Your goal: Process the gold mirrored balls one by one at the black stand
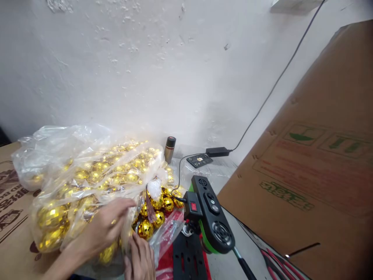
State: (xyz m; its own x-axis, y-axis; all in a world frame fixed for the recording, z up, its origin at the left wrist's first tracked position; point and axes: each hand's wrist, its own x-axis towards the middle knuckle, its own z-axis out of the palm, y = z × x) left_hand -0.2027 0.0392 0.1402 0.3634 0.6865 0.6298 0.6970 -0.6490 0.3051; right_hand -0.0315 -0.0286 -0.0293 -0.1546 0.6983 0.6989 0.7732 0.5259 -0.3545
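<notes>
A large clear plastic bag point(58, 144) full of gold mirrored ball ornaments point(51, 216) lies on the left. My left hand point(109, 221) reaches across its near side, fingers closed on the plastic near the bag's edge. Just below and to the right, my right hand point(140, 256) has its fingers bent against the same plastic; part of it is cut off by the frame's bottom. Beside the hands, several gold balls point(145, 229) show uncovered at the bag's right, with a white tuft point(154, 189) above them. Clear plastic point(167, 235) over something red lies right of them.
A black-and-green device point(214, 214) with a red switch and cable stands right of the balls, near a black slotted plate point(189, 258). Behind are a bottle point(169, 149), a phone-like object point(199, 160) and a power adapter point(218, 151). A large cardboard box point(314, 155) leans at right.
</notes>
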